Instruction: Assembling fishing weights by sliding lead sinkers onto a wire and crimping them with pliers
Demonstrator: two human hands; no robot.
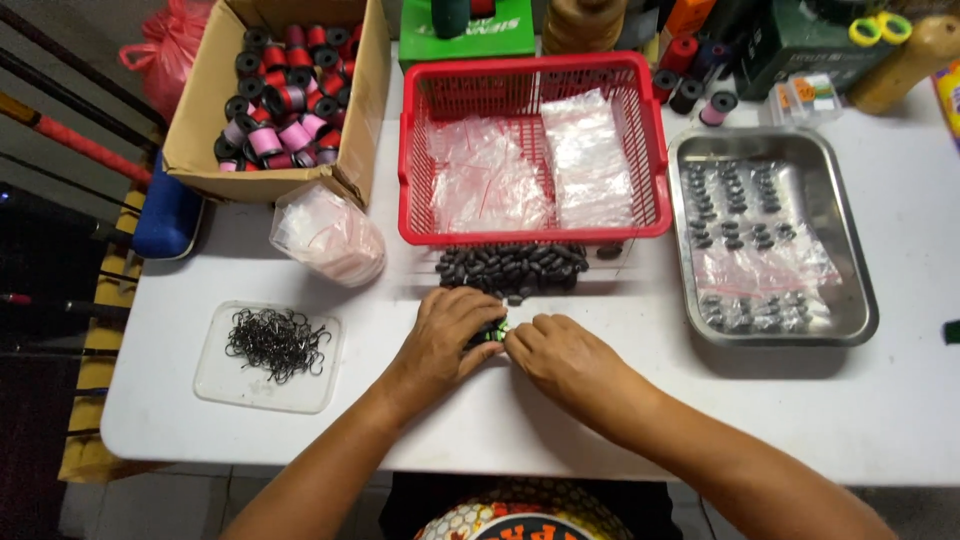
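The left hand (445,335) and right hand (562,357) meet at the white table's (880,410) near centre, fingers curled together over a small black-and-green object (490,333) pinched between them; most of it is covered, so its kind cannot be told. The heap of dark oval weights (515,268) lies at 12 o'clock from the hands, just beside them, against the red plastic basket (530,75) (clear bags inside). The clear tray of black hooks (272,352) sits at 9 o'clock, well apart.
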